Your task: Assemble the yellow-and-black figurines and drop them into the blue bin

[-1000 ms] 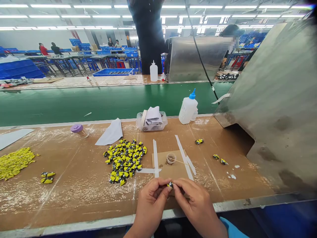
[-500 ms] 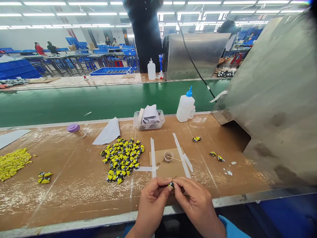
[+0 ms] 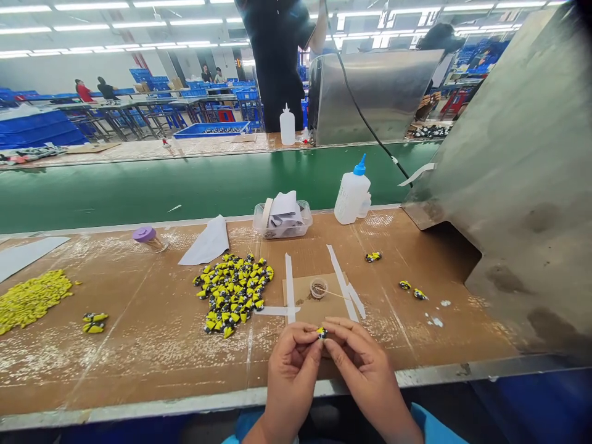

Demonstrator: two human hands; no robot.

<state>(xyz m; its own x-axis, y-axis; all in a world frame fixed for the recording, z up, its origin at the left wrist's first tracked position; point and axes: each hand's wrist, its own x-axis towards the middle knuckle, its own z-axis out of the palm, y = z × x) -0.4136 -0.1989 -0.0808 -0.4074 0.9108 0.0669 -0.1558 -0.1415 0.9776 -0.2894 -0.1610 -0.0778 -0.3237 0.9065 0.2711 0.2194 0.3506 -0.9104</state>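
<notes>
Cardboard-topped workbench (image 3: 139,364): heap of yellow-and-black figurines (image 3: 232,295) mid-bench, loose yellow pieces (image 3: 30,301) far left, taped cardboard square (image 3: 308,302), clear plastic tub (image 3: 283,221), blue-capped squeeze bottle (image 3: 352,197), purple-lidded jar (image 3: 150,239), white paper sheet (image 3: 206,242).

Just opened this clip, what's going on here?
A person seated at a brown cardboard-covered workbench pinches a small yellow-and-black moulded piece between their bare left hand and right hand. Beyond lie a heap of similar yellow-and-black pieces and a small round clear cup on a brown cardboard square.
</notes>
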